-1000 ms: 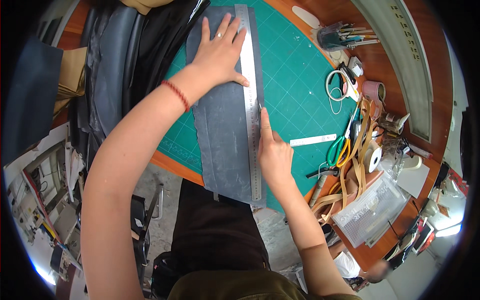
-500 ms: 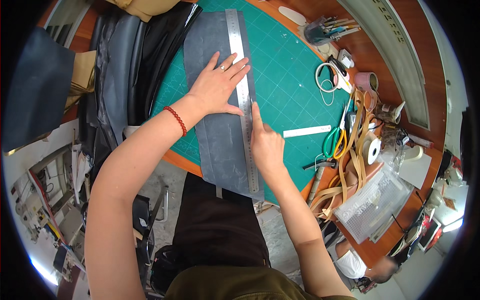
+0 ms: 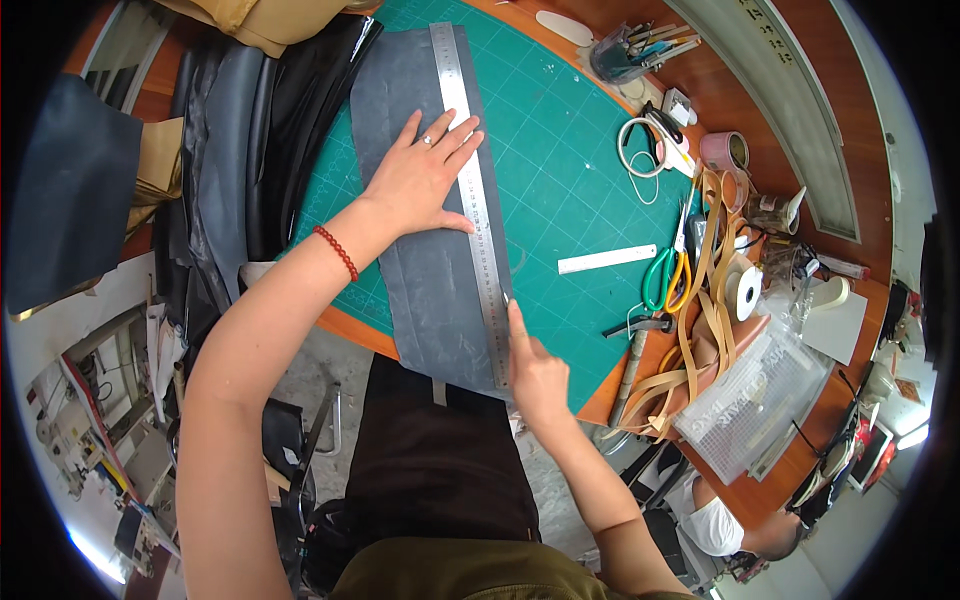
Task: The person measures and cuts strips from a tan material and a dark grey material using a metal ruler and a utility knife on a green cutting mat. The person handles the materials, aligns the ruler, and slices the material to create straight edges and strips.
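A dark grey sheet of leather lies on a green cutting mat, its near end reaching over the table edge. Lengthwise near the sheet's right edge rests a long steel ruler. My left hand is spread, fingertips and thumb pressing on the ruler and the palm over the leather. Beside the ruler's lower part, my right hand grips a slim tool with its index finger stretched along it. Only the tool's small metal tip shows, at the leather's right margin; the rest is hidden.
Dark leather rolls lie at the left. To the right are a short white ruler, scissors, a hammer, tan straps and a white spool. A cup of pens stands at the back. Another person sits at lower right.
My right hand with the slim tool has moved down along the ruler's right edge, toward me. My left hand stays on the ruler. The whole view has shifted slightly.
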Motion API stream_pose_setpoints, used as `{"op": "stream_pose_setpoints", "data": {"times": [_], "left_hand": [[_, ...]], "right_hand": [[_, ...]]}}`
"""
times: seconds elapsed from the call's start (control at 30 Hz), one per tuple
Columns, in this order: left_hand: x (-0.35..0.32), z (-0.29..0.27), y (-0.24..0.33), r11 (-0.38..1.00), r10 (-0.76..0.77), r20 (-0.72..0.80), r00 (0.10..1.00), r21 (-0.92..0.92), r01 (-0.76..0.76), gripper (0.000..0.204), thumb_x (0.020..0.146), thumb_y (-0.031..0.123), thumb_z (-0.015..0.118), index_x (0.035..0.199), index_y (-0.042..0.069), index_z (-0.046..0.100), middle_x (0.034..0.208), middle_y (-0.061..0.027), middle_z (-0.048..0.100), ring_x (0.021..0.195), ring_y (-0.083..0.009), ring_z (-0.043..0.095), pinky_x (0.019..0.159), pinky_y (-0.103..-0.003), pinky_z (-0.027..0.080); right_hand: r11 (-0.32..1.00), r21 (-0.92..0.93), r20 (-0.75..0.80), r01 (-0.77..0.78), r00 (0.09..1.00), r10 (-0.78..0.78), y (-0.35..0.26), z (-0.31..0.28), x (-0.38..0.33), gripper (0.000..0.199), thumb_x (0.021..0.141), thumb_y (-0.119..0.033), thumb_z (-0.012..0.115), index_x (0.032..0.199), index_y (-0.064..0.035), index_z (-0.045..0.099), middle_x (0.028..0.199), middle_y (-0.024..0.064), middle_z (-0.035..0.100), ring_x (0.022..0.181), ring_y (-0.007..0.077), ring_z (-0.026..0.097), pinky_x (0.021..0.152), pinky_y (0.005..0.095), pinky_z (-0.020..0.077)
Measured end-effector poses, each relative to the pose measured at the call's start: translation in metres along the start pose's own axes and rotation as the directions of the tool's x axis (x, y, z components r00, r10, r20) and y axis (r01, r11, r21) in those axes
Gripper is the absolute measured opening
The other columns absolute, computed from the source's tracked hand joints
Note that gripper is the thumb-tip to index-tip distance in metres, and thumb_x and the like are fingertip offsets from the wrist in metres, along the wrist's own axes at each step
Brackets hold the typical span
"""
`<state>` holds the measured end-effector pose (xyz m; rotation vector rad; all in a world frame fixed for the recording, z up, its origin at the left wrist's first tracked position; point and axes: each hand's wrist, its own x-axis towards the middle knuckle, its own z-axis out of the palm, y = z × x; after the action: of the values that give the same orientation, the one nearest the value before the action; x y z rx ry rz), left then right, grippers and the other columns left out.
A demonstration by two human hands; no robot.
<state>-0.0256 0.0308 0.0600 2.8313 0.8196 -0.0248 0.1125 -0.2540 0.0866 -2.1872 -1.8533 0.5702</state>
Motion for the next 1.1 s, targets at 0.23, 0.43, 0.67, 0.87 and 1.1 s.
{"op": "stream_pose_setpoints", "data": {"times": [0.23,0.43,0.67,0.87,1.1], "left_hand": [[0.008,0.015,-0.022,0.991,-0.059,-0.22,0.974,-0.128,0.031,0.087,0.089,0.058,0.063,0.156,0.011,0.034,0.165,-0.0082,0.028,0.153,-0.0318,0.021,0.121,-0.065,0.011],[0.06,0.04,-0.055,0.943,-0.297,-0.407,0.864,0.017,0.332,0.061,0.1,0.039,0.053,0.153,0.014,0.041,0.162,-0.0064,0.035,0.151,-0.0308,0.029,0.12,-0.063,0.018],[0.059,0.041,-0.056,0.95,-0.298,-0.456,0.839,-0.054,0.307,0.056,0.099,0.035,0.053,0.15,0.015,0.045,0.16,-0.0051,0.038,0.149,-0.031,0.033,0.117,-0.067,0.021],[0.058,0.039,-0.053,0.934,-0.323,-0.418,0.849,0.002,0.356,0.057,0.098,0.039,0.053,0.149,0.015,0.046,0.159,-0.0056,0.038,0.148,-0.0315,0.032,0.116,-0.07,0.02],[0.086,0.042,-0.074,0.94,-0.262,-0.414,0.872,0.094,0.327,0.06,0.101,0.044,0.048,0.153,0.016,0.04,0.162,-0.0065,0.033,0.15,-0.0319,0.029,0.116,-0.069,0.021]], "right_hand": [[0.856,0.487,-0.038,-0.177,0.974,0.223,0.031,-0.049,0.073,0.021,0.101,-0.008,0.056,0.121,-0.0024,0.057,0.072,0.0114,0.064,0.06,0.0233,0.064,0.057,0.0347,0.0503],[0.926,0.377,-0.334,0.003,0.933,0.132,0.006,-0.002,0.243,0.038,0.086,-0.008,0.072,0.121,0.0001,0.058,0.112,0.0242,0.061,0.1,0.0386,0.065,0.085,0.045,0.0516],[0.825,0.502,0.024,-0.261,0.957,0.288,0.008,-0.012,0.288,0.027,0.076,-0.024,0.077,0.084,-0.0001,0.067,0.068,0.0108,0.066,0.065,0.0247,0.065,0.064,0.0386,0.0514],[0.446,0.786,0.499,-0.429,0.865,-0.049,0.007,-0.06,0.211,0.024,0.086,-0.02,0.074,0.073,-0.0083,0.057,0.072,-0.0072,0.057,0.068,0.0043,0.048,0.062,0.0238,0.0367],[0.322,0.934,0.033,-0.155,0.934,0.355,0.062,-0.107,0.165,0.022,0.095,-0.017,0.071,0.11,-0.0021,0.064,0.078,-0.0007,0.067,0.057,0.0015,0.042,0.05,0.0221,0.0332]]}}
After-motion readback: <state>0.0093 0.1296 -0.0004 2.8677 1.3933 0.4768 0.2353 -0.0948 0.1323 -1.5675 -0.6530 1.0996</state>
